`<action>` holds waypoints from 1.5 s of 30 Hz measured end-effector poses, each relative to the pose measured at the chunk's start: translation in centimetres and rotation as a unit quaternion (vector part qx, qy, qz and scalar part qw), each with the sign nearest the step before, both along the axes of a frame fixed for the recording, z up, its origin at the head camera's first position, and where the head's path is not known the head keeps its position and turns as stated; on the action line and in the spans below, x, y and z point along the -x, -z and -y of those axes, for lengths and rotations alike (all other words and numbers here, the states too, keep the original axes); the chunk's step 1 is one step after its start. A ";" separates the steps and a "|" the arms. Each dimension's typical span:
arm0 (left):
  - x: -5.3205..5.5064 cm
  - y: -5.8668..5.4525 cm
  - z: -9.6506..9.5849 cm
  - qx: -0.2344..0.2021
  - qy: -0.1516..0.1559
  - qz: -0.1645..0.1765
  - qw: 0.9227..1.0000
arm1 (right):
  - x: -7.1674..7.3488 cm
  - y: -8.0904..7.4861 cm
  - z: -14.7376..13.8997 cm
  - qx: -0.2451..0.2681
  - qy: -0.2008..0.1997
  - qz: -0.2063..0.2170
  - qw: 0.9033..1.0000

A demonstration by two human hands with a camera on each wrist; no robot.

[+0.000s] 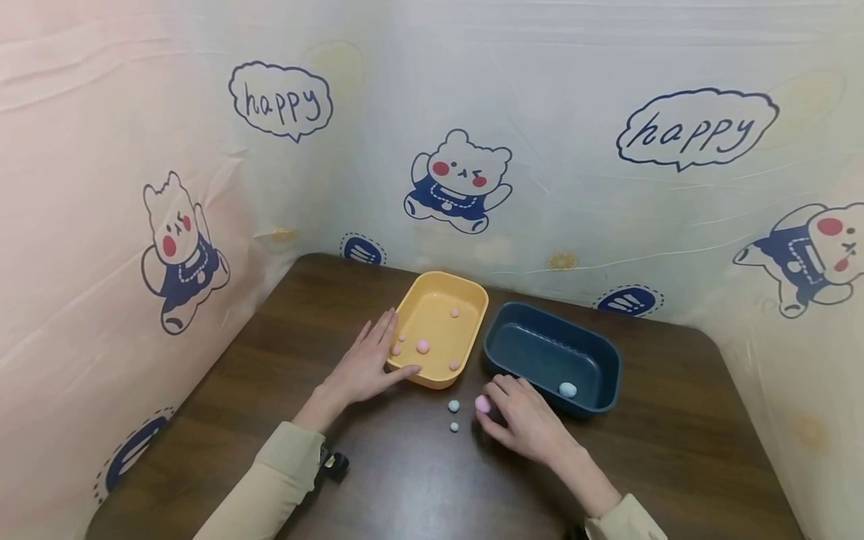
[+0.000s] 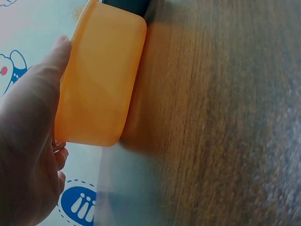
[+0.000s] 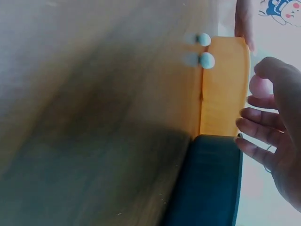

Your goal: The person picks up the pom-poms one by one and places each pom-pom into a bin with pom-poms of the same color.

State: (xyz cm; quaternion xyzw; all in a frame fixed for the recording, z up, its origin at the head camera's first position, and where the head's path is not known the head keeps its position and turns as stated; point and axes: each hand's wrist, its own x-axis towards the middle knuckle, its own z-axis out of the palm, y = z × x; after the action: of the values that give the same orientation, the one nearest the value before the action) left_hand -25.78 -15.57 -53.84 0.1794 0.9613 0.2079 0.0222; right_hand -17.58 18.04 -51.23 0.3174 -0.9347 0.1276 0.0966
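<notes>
My left hand (image 1: 364, 367) rests at the near left corner of a yellow tray (image 1: 478, 315), fingers extended along its left side and thumb on the near rim. Several pink balls, one of them larger (image 1: 422, 346), lie inside that tray. Between thumb and index finger, my right hand (image 1: 528, 420) pinches a pink ball (image 1: 482, 404), held above the table beside the dark blue tray (image 1: 520, 360). One pale blue ball (image 1: 568, 390) sits in the blue tray. Two smaller pale blue balls, one farther (image 1: 454, 406) and one nearer (image 1: 454, 427), lie on the table left of my right hand.
Both trays stand side by side toward the back of the brown wooden table (image 1: 398, 465). A printed curtain (image 1: 540, 67) hangs behind the table and at both sides. A small black device (image 1: 334, 463) is at my left wrist.
</notes>
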 end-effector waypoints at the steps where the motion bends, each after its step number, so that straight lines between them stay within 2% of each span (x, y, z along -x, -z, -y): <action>1: 0.0 0.0 0.0 0.000 0.000 0.001 1.000 | 0.2 -0.1 0.1 0.004 -0.001 -0.006 1.000; 12: -0.1 -0.1 0.1 -0.005 0.010 -0.017 1.000 | 2.8 -0.3 0.7 0.014 0.000 -0.079 0.997; 22: 0.1 0.0 0.1 -0.006 0.011 -0.017 1.000 | 4.9 -0.6 1.6 0.018 0.033 -0.074 0.997; 30: 0.1 0.0 0.1 -0.006 0.009 -0.006 1.000 | 6.8 -0.5 2.6 0.020 0.045 -0.056 0.997; 35: 0.1 0.0 0.2 -0.008 0.006 -0.006 1.000 | 7.9 -0.6 3.5 0.021 0.056 -0.062 0.996; 45: 0.1 0.0 0.1 -0.005 0.006 -0.006 1.000 | 9.2 -0.7 4.6 0.038 0.055 -0.071 0.995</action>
State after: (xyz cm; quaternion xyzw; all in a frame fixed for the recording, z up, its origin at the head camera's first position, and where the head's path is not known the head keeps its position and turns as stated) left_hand -25.86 -15.68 -53.86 0.1865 0.9593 0.2115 0.0166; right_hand -26.74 13.43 -50.52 0.2697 -0.9360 0.1350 0.1816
